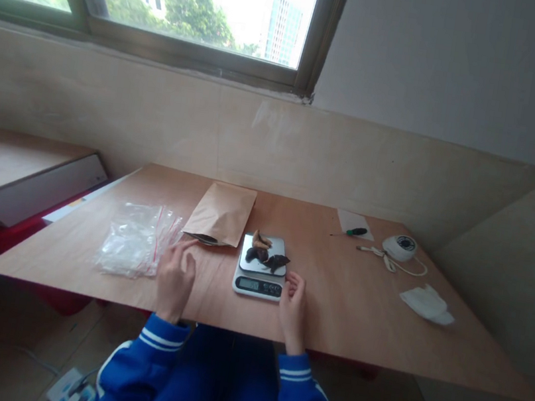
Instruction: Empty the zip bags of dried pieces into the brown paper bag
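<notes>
A small white kitchen scale [243, 284] stands near the table's front edge, its display lit but too blurred to read. Several dark brown, dried-looking pieces [269, 259] lie on its plate, with a lighter tan piece [261, 240] behind them. My right hand [294, 304] rests against the scale's right side, fingers loosely bent and holding nothing. To the left, my left hand [175, 279] is empty, thumb and fingers apart, beside a stack of clear zip bags [133, 241]. Just beyond its fingertips lies a brown paper pouch [223, 212], its mouth gaping towards me.
At the right are a green-handled screwdriver [356, 232] partly on white paper [347, 220], a white dome camera [398, 247] with a cable [418, 268], and a crumpled white tissue [427, 304]. A wall and window [200, 9] close off the back. Another table [18, 153] stands left.
</notes>
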Demonstrator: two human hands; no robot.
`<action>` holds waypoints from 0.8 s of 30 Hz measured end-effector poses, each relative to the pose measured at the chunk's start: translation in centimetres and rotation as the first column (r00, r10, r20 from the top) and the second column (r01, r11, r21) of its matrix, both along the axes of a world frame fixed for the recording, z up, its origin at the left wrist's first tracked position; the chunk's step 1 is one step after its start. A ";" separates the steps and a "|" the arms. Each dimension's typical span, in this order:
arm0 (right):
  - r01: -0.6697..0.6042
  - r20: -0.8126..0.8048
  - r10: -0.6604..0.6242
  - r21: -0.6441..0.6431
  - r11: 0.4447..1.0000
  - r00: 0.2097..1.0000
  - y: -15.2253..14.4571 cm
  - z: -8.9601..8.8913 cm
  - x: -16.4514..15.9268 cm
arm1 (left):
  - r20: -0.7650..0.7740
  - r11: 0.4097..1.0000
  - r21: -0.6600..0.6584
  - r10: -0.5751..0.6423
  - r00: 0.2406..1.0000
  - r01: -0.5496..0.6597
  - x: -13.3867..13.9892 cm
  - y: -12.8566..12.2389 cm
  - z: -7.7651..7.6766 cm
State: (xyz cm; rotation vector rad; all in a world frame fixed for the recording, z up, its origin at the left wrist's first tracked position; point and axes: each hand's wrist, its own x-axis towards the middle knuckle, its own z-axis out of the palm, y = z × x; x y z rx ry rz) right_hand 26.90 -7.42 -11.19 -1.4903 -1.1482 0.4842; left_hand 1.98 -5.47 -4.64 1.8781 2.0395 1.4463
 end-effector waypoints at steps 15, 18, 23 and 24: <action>0.082 -0.024 -0.081 0.021 0.996 0.996 0.0 0.3 0.0 | -0.100 0.954 -0.141 0.254 0.962 -0.266 -9.4 1.5 -1.1; 0.144 -0.046 -0.142 0.063 0.987 0.989 0.0 0.5 -0.1 | -0.110 0.954 -0.123 0.261 0.959 -0.274 -8.5 1.2 -0.8; 0.181 -0.068 -0.174 0.109 0.977 0.982 -1.0 1.6 -0.2 | -0.201 0.926 -0.292 0.184 0.962 -0.238 -8.1 1.5 -2.3; 0.180 -0.063 -0.174 0.117 0.977 0.983 -1.4 2.0 -0.4 | -0.205 0.922 -0.303 0.183 0.961 -0.240 -8.2 1.5 -2.4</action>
